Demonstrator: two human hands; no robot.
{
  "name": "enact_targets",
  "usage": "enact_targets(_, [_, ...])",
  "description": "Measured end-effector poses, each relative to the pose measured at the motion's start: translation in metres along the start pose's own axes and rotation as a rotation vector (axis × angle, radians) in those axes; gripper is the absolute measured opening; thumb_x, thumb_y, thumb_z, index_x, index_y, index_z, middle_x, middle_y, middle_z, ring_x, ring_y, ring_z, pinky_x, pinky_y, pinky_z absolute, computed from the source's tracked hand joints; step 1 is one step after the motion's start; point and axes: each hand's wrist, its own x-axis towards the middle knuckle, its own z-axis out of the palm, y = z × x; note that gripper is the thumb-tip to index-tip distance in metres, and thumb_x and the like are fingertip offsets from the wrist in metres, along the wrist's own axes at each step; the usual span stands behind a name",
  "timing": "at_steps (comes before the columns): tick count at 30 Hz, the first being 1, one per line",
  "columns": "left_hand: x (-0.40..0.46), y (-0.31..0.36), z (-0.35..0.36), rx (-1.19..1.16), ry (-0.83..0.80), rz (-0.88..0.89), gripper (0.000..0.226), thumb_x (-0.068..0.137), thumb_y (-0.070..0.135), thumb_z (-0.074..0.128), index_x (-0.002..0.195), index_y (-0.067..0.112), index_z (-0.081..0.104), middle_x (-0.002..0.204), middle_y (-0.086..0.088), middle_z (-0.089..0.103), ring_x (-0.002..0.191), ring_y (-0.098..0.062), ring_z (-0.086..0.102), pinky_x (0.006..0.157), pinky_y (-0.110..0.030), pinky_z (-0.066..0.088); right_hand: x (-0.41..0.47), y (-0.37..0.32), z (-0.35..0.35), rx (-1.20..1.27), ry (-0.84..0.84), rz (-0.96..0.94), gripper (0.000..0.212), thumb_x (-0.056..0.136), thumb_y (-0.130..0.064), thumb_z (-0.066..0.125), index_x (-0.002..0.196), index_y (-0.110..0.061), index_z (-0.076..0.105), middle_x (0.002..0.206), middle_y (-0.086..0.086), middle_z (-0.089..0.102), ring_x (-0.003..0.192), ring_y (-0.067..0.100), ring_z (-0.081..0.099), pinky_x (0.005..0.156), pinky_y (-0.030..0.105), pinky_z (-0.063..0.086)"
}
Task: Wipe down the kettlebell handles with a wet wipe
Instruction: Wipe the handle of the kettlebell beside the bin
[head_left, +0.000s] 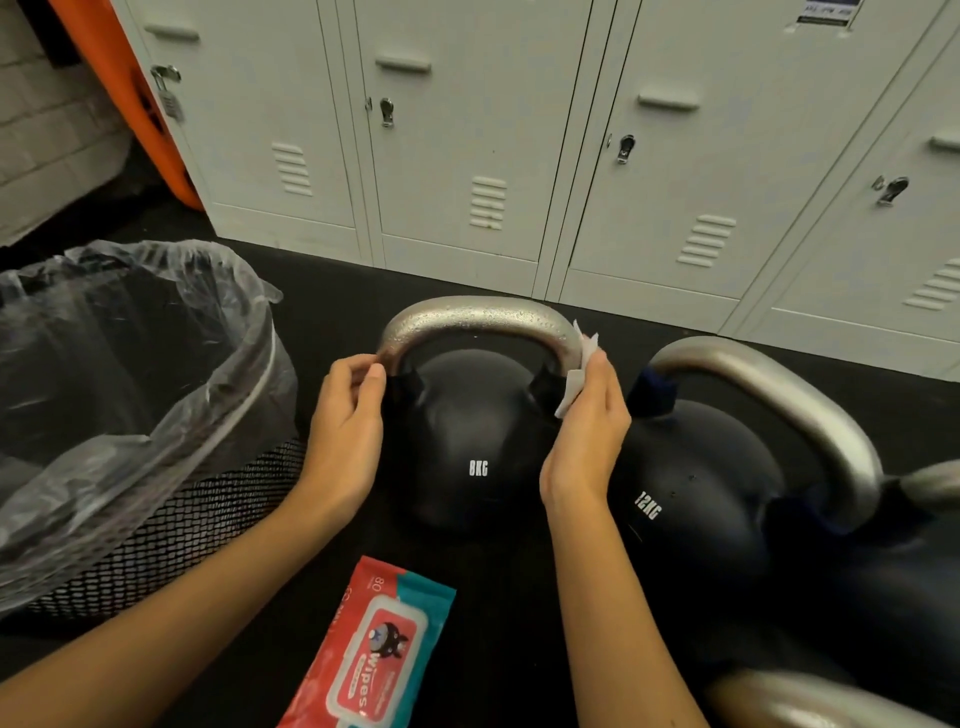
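Note:
A black 8KG kettlebell (475, 441) stands on the dark floor in the middle. Its silver handle (478, 317) is beaded with water drops. My right hand (587, 421) holds a white wet wipe (576, 379) against the right leg of that handle. At the handle's left leg, my left hand (345, 415) has its fingers curled around the metal. A larger 12KG kettlebell (691, 499) with a dull silver handle (779, 400) stands just to the right.
A mesh bin (156, 525) lined with a clear bag stands at the left. A red pack of wipes (371, 649) lies on the floor near me. Grey lockers (467, 130) line the back. More kettlebell handles (800, 701) show at the lower right.

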Motion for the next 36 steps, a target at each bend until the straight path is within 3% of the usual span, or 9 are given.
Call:
enact_targets(5, [0.000, -0.002, 0.003, 0.033, 0.025, 0.014, 0.022, 0.101, 0.032, 0.041, 0.120, 0.027, 0.051, 0.123, 0.003, 0.053, 0.113, -0.008, 0.051, 0.098, -0.031, 0.041, 0.006, 0.009, -0.004, -0.003, 0.002, 0.146, 0.024, 0.100, -0.038, 0.047, 0.103, -0.032, 0.070, 0.109, -0.006, 0.066, 0.112, 0.008, 0.055, 0.104, 0.031, 0.040])
enact_targets(9, [0.001, -0.003, 0.001, 0.059, 0.031, 0.020, 0.019, 0.100, 0.034, 0.041, 0.115, 0.031, 0.052, 0.121, 0.002, 0.055, 0.113, -0.011, 0.052, 0.100, -0.036, 0.042, 0.021, -0.014, 0.006, -0.074, -0.059, 0.090, 0.030, 0.102, -0.033, 0.042, 0.081, -0.035, 0.063, 0.085, -0.014, 0.057, 0.083, -0.001, 0.050, 0.071, 0.019, 0.037])
enact_targets(11, [0.002, -0.004, 0.000, 0.063, 0.025, 0.017, 0.019, 0.100, 0.035, 0.040, 0.115, 0.032, 0.052, 0.122, 0.002, 0.056, 0.113, -0.010, 0.052, 0.101, -0.038, 0.043, 0.023, -0.021, 0.011, -0.107, -0.071, 0.039, 0.035, 0.101, -0.033, 0.042, 0.077, -0.034, 0.066, 0.082, -0.010, 0.059, 0.081, 0.004, 0.053, 0.071, 0.023, 0.038])
enact_targets(17, [0.003, -0.004, -0.002, 0.081, 0.020, 0.029, 0.021, 0.100, 0.037, 0.039, 0.114, 0.030, 0.053, 0.120, 0.002, 0.057, 0.113, -0.013, 0.054, 0.102, -0.045, 0.043, 0.027, -0.031, 0.021, -0.245, -0.080, 0.221, 0.031, 0.098, -0.036, 0.033, 0.086, -0.023, 0.059, 0.096, 0.005, 0.059, 0.097, 0.021, 0.051, 0.096, 0.038, 0.039])
enact_targets(21, [0.004, -0.005, -0.004, 0.076, 0.008, 0.033, 0.021, 0.100, 0.039, 0.039, 0.110, 0.030, 0.055, 0.117, 0.004, 0.058, 0.112, -0.012, 0.055, 0.101, -0.046, 0.043, 0.034, -0.037, 0.023, -0.207, -0.100, 0.234, 0.031, 0.098, -0.035, 0.031, 0.095, -0.016, 0.055, 0.090, 0.003, 0.052, 0.083, 0.016, 0.047, 0.069, 0.028, 0.036])
enact_targets(27, [0.005, -0.005, -0.006, 0.068, -0.005, 0.025, 0.023, 0.100, 0.039, 0.037, 0.110, 0.030, 0.056, 0.117, 0.005, 0.058, 0.112, -0.011, 0.055, 0.100, -0.046, 0.044, 0.023, -0.037, 0.018, -0.146, -0.076, 0.253, 0.029, 0.098, -0.033, 0.033, 0.094, -0.019, 0.058, 0.091, 0.003, 0.054, 0.083, 0.015, 0.048, 0.067, 0.027, 0.035])
enact_targets(31, [0.003, -0.004, -0.006, 0.053, -0.017, 0.028, 0.020, 0.100, 0.039, 0.037, 0.107, 0.033, 0.056, 0.117, 0.006, 0.058, 0.111, -0.009, 0.055, 0.100, -0.045, 0.044, 0.007, -0.026, 0.011, -0.097, -0.044, 0.063, 0.032, 0.101, -0.038, 0.041, 0.114, -0.026, 0.068, 0.095, -0.006, 0.059, 0.090, 0.008, 0.053, 0.070, 0.020, 0.038])
enact_targets(34, [0.002, -0.003, -0.007, 0.052, -0.021, 0.026, 0.021, 0.101, 0.039, 0.036, 0.108, 0.033, 0.056, 0.117, 0.005, 0.058, 0.112, -0.009, 0.054, 0.100, -0.046, 0.044, -0.009, -0.007, 0.004, -0.075, -0.009, -0.109, 0.034, 0.102, -0.035, 0.045, 0.132, -0.030, 0.060, 0.119, -0.014, 0.061, 0.110, -0.002, 0.054, 0.076, 0.006, 0.044])
enact_targets(36, [0.002, -0.003, -0.007, 0.048, -0.021, 0.022, 0.022, 0.101, 0.039, 0.036, 0.108, 0.032, 0.056, 0.117, 0.006, 0.058, 0.112, -0.009, 0.054, 0.101, -0.046, 0.044, -0.011, 0.005, 0.001, -0.038, 0.023, -0.083, 0.035, 0.102, -0.030, 0.047, 0.136, -0.028, 0.055, 0.128, -0.017, 0.057, 0.117, -0.002, 0.052, 0.088, 0.008, 0.043])
